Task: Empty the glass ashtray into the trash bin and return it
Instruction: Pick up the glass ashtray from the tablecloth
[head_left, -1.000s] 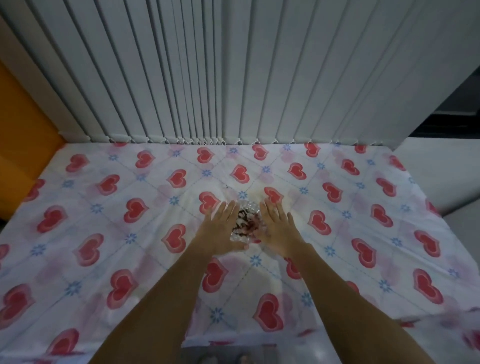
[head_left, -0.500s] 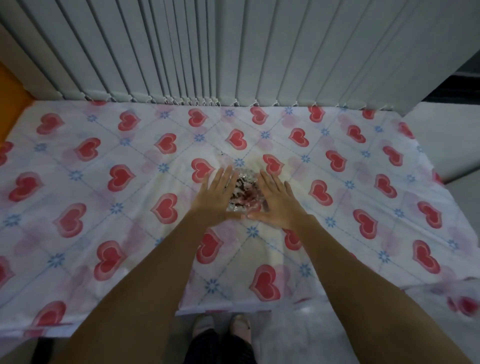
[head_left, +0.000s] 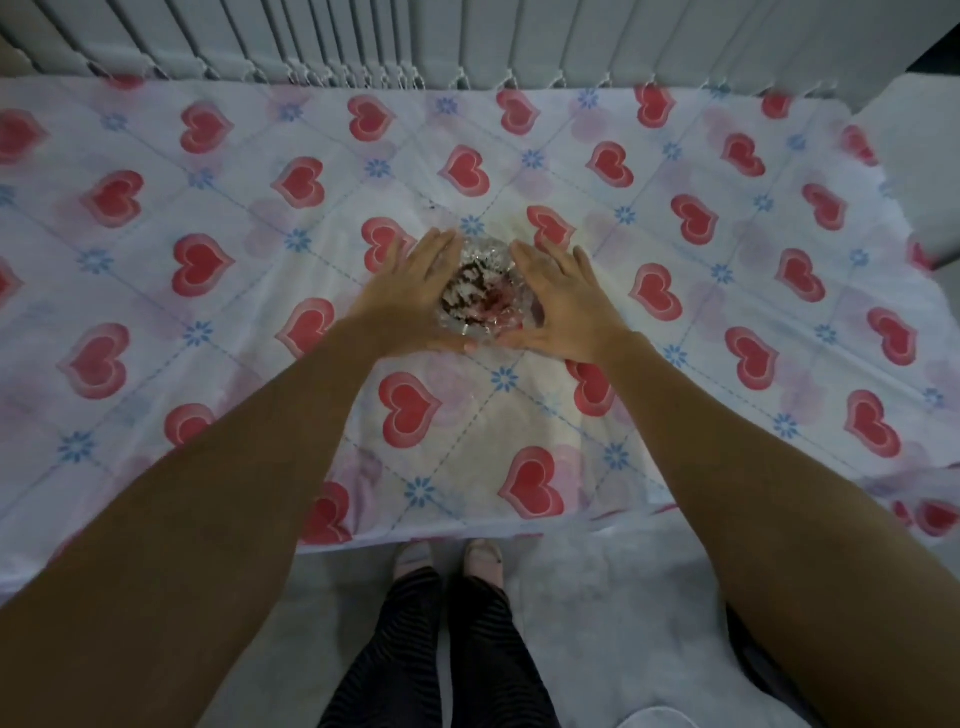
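A round clear glass ashtray (head_left: 480, 293), filled with dark ash, was seen resting mid-bench on a heart-printed cloth (head_left: 727, 291). It lay directly between the left hand (head_left: 410, 299) and right hand (head_left: 563, 304), equally near both, cupped by open palms.

This looks like a room in a home. Under the left hand (head_left: 415, 296) and right hand (head_left: 563, 306) lies a table covered by a white cloth (head_left: 701, 322) printed with red hearts. Beyond the hands hang pale vertical blinds (head_left: 467, 36). Below them, slippered feet (head_left: 449, 558) stand on the floor.
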